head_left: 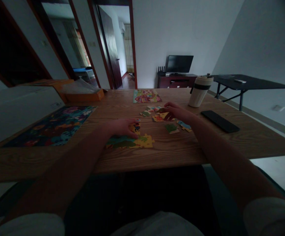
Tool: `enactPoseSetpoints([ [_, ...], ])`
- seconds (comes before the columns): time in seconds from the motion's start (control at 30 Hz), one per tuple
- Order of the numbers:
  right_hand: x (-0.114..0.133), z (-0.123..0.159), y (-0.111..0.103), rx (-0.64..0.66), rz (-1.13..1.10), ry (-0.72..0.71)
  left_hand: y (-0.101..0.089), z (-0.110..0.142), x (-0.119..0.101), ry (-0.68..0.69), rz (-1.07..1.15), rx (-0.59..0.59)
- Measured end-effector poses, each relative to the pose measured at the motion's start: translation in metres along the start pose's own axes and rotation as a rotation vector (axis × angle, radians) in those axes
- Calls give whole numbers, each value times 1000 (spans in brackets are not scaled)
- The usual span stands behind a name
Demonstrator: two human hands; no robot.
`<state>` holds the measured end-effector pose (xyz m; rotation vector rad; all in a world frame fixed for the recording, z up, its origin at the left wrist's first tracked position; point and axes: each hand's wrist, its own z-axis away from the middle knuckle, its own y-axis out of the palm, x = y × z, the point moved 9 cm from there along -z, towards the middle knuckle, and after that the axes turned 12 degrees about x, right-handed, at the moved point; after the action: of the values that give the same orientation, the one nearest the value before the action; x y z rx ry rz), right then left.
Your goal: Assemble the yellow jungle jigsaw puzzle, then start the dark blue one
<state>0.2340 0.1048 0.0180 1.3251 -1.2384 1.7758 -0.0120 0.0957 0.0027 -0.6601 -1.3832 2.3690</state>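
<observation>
Two bare hands work over a wooden table (167, 152). The left hand (122, 128) lies with its fingers together against a small jigsaw piece (135, 127), just above a yellow and green cluster of pieces (142, 141); whether it pinches cannot be told. The right hand (177, 113) curves loosely over scattered jigsaw pieces (158, 116), its grip also unclear. A colorful puzzle (146, 96) lies beyond them, a dark puzzle (51, 126) to the left, and a lidded cup (199, 91) and phone (220, 121) to the right.

Table (171, 154), center of frame: wood-grain surface, low sheen. Jigsaw pieces (144, 141), center: printed card, matt. Tumbler (199, 95), upper right: smooth plastic. Phone (220, 121), right: glossy black finish.
</observation>
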Motion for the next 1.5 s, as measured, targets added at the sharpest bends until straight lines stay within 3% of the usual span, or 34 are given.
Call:
enactPoseSetpoints([
  [0.13,1,-2,5,46,29,-58,-8,-7,21,59,36,15],
  [0.33,13,-2,38,269,377,-217,-35,-6,45,59,-40,-150],
  [0.43,17,0,56,387,369,-292,-38,-3,29,69,-74,-231],
  [0.53,13,-1,65,456,295,-292,-28,1,-15,218,-100,-264],
  [0.6,7,-6,60,403,328,-282,-15,4,-48,353,-116,-248],
  [0.67,1,-13,44,256,473,-271,-5,8,-72,457,-117,-262],
  [0.77,-6,-20,24,53,740,-224,8,10,-91,558,-165,-245],
  [0.9,-13,-22,26,46,943,-144,18,7,-94,565,-224,-159],
  [1.2,-2,-19,32,48,1083,-108,11,9,-90,503,-223,-158],
  [1.4,-6,-22,26,21,1013,-114,7,12,-89,455,-217,-145],
  [1.5,-3,-20,3,-32,843,-129,4,13,-86,424,-194,-148],
])
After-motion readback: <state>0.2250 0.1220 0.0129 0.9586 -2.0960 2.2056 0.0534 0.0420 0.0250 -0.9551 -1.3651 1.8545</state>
